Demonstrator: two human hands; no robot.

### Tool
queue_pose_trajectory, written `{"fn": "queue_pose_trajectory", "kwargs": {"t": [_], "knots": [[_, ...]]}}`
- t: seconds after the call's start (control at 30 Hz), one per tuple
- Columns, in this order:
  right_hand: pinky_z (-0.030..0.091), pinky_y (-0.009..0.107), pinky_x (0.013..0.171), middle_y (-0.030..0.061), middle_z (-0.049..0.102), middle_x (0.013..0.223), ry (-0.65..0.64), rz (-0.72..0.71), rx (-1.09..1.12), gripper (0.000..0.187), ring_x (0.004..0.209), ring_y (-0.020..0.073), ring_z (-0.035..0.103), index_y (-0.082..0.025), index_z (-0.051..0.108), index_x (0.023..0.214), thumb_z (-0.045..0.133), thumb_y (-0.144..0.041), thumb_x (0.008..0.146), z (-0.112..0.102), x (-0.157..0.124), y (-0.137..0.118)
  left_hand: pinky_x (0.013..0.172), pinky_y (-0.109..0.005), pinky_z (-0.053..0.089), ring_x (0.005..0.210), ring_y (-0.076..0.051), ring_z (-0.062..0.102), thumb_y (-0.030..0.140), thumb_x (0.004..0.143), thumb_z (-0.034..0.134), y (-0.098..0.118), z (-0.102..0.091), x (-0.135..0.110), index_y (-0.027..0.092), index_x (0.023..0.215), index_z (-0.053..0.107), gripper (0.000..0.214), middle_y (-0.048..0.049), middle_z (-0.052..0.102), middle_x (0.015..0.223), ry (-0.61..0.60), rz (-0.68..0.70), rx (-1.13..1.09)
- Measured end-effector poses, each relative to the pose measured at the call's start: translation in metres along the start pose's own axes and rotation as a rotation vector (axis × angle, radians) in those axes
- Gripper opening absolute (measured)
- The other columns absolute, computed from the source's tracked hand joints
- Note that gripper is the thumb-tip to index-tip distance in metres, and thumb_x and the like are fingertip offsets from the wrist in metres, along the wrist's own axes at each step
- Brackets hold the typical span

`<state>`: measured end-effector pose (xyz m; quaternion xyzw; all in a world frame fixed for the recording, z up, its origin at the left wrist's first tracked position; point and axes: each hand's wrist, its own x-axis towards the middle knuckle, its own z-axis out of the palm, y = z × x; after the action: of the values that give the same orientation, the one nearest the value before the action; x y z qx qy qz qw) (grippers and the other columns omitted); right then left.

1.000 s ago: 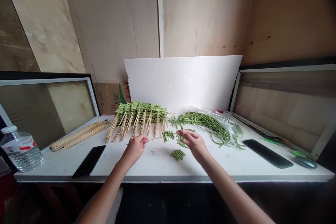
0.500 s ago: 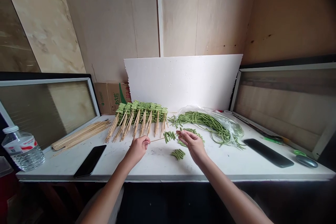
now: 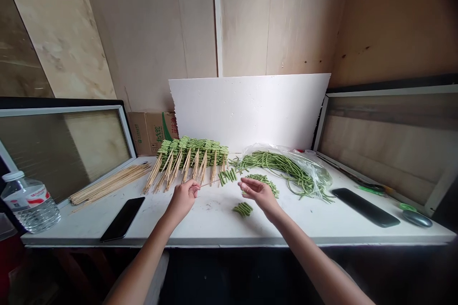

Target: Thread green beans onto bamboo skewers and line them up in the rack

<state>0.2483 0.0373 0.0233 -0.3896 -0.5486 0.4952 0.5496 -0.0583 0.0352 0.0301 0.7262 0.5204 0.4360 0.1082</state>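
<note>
My left hand [image 3: 185, 195] is closed on the blunt end of a thin wooden skewer [image 3: 208, 183]. Several short pieces of green bean [image 3: 227, 177] are threaded side by side along its far half. Just right of the skewer's tip, my right hand [image 3: 260, 194] hovers with its fingers apart and nothing seen between them. Below it on the table lies a small row of cut bean pieces [image 3: 243, 209]. A larger heap of cut pieces [image 3: 266, 182] lies partly behind the right hand. Finished bean skewers [image 3: 193, 150] are stacked at the back, sticks toward me.
Loose bare skewers [image 3: 110, 183] and a phone [image 3: 123, 219] lie at the left, near a water bottle [image 3: 30, 205]. Long whole beans [image 3: 282, 164] spill from a plastic bag [image 3: 322, 176]. A dark flat object [image 3: 365, 207] and a mouse [image 3: 417, 218] are at the right.
My right hand has let go of the bean pieces and its fingers have spread. The left hand has moved slightly left and up with the skewer, whose tip now shows.
</note>
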Motion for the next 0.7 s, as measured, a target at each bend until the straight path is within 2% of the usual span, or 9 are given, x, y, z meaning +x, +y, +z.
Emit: {"fn": "queue_pose_trajectory", "kwargs": {"t": [0.07,0.13,0.23,0.33,0.43,0.6,0.7], "knots": [[0.062,0.045,0.081,0.0111,0.081,0.099,-0.006,-0.067,-0.320,0.030,0.092,0.0312,0.075,-0.024,0.084,0.091,0.090,-0.046,0.071,-0.013,0.003,0.002,0.065,-0.026,0.043,0.061,-0.017,0.058,0.022,0.093,0.045,-0.004,-0.002,0.001,0.019,0.083,0.066,0.023,0.0002,0.061,0.062,0.026,-0.008,0.012],[0.060,0.041,0.072,0.0092,0.079,0.078,-0.016,-0.092,-0.532,0.021,0.074,0.0279,0.073,-0.025,0.081,0.068,0.091,-0.044,0.067,-0.024,0.005,0.008,0.065,-0.027,0.043,0.061,-0.017,0.058,0.023,0.093,0.045,-0.008,-0.002,0.001,0.019,0.083,0.066,0.023,0.0002,0.061,0.062,0.025,-0.009,0.021],[0.055,0.033,0.062,0.0057,0.071,0.056,-0.039,-0.065,-0.553,0.027,0.061,0.0232,0.069,-0.027,0.073,0.051,0.094,-0.040,0.060,-0.033,0.005,0.020,0.066,-0.027,0.044,0.061,-0.018,0.058,0.026,0.094,0.045,-0.015,0.001,0.002,0.019,0.083,0.066,0.025,-0.0004,0.061,0.063,0.006,-0.011,0.021],[0.052,0.031,0.061,0.0051,0.069,0.053,-0.029,-0.060,-0.551,0.028,0.061,0.0227,0.069,-0.027,0.070,0.049,0.095,-0.038,0.056,-0.031,0.004,0.030,0.066,-0.027,0.043,0.062,-0.018,0.058,0.027,0.094,0.044,-0.018,0.005,0.002,0.019,0.083,0.065,0.025,-0.0010,0.062,0.064,-0.005,-0.009,0.029],[0.051,0.032,0.062,0.0057,0.069,0.054,-0.008,-0.072,-0.649,0.025,0.064,0.0241,0.069,-0.026,0.070,0.049,0.093,-0.033,0.057,-0.027,0.003,0.033,0.065,-0.027,0.042,0.063,-0.018,0.058,0.027,0.094,0.044,-0.018,0.007,0.001,0.019,0.084,0.065,0.025,-0.0011,0.062,0.065,-0.022,-0.019,0.034],[0.051,0.033,0.062,0.0079,0.073,0.062,0.044,-0.089,-0.740,0.018,0.064,0.0243,0.068,-0.025,0.073,0.054,0.090,-0.026,0.061,-0.028,0.005,0.025,0.063,-0.027,0.042,0.062,-0.018,0.058,0.029,0.095,0.044,-0.016,0.007,-0.001,0.020,0.082,0.064,0.025,-0.0011,0.062,0.064,-0.042,-0.021,0.019],[0.051,0.034,0.062,0.0082,0.074,0.065,0.006,-0.081,-0.775,0.015,0.061,0.0239,0.067,-0.025,0.076,0.059,0.089,-0.030,0.064,-0.034,0.006,0.021,0.063,-0.027,0.042,0.061,-0.018,0.058,0.030,0.095,0.044,-0.015,0.008,-0.001,0.020,0.082,0.065,0.026,-0.0010,0.062,0.064,-0.050,-0.028,0.008]]}}
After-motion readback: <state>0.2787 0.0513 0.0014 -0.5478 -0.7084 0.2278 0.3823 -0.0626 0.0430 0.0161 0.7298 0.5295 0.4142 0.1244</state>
